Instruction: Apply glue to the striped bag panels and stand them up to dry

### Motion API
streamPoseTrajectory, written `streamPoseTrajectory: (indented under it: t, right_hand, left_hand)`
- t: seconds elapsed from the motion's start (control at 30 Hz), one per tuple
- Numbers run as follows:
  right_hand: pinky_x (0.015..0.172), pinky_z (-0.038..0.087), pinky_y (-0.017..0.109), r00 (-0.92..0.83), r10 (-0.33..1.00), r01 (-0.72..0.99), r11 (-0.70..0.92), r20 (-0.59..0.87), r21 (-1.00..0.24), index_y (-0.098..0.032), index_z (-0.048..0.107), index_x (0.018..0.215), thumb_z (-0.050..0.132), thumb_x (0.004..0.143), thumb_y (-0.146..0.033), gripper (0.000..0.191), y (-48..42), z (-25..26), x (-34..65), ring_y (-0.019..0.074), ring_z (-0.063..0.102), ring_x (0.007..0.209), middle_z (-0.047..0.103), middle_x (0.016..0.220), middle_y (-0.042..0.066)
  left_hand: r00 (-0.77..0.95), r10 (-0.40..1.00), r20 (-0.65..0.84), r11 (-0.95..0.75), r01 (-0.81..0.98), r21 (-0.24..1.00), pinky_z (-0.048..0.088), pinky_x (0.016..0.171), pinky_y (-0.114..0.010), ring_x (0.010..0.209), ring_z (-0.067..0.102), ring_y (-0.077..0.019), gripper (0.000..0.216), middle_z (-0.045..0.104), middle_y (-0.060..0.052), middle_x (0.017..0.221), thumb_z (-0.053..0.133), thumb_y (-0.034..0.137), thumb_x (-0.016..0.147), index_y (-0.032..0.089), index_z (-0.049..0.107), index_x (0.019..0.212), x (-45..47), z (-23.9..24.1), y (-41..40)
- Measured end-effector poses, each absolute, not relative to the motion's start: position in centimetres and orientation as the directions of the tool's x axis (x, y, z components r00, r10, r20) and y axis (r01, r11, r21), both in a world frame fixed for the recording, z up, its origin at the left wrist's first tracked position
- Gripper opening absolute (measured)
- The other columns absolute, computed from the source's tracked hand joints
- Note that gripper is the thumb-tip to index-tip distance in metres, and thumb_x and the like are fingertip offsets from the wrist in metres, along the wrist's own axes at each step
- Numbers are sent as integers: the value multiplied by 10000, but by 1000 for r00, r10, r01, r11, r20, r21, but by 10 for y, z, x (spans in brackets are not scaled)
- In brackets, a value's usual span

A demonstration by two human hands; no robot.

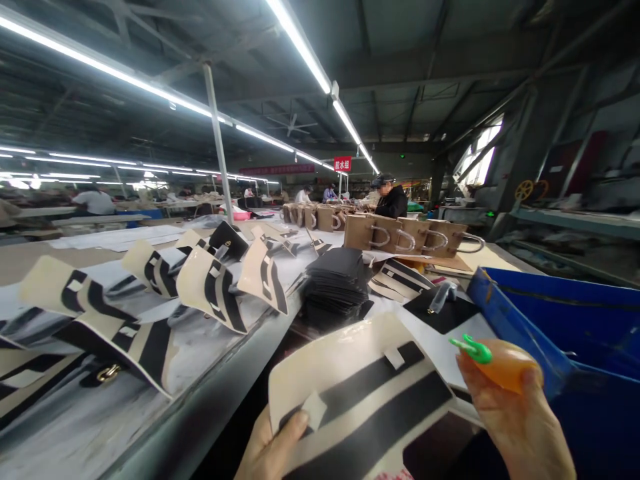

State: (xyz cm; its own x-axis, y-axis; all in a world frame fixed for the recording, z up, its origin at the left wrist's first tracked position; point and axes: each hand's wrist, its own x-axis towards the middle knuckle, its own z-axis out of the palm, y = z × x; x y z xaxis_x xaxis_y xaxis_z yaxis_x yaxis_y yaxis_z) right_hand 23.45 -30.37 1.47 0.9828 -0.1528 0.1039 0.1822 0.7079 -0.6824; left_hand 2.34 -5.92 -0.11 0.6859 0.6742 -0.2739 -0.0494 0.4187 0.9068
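My left hand (275, 445) grips the left edge of a cream panel with black stripes (345, 347), its thumb on the face beside a small pale square patch (315, 409). A second patch (395, 359) sits on a stripe farther right. In my right hand (525, 423) is a translucent orange squeeze bottle (513, 363) with a green nozzle pointing left, held above the panel's right side. The fingers wrap round the bottle's underside and end. Just beyond the panel stands a stack of black pieces (335, 283).
Several striped flaps (207, 287) stand curled on the long table (200, 373) at left. Brown bags with handles (385, 233) line the back. A black piece with a clasp (440, 310) lies near a blue bin (565, 320) at right. A person (393, 200) is behind the bags.
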Motion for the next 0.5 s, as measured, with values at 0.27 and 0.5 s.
streamPoseTrajectory:
  t: [0.27,0.5]
  right_hand:
    - [658,649,300,983,-40,-78,797,-181,-599,-219,739,993,883,605,-491,495,-321,-24,246,241,718,884,699,1118,77]
    - [667,646,265,989,-123,29,687,-77,-726,-254,759,1013,673,813,-604,412,-328,-35,238,234,719,975,679,1209,116]
  left_hand:
    - [453,758,469,-344,-334,878,535,1066,-408,1192,670,-310,351,757,-123,1169,618,339,889,136,714,1158,77,76,-11]
    - [192,727,660,-631,-192,751,330,1210,-331,1431,446,-238,435,565,-137,1468,445,125,966,138,536,1392,163,122,41]
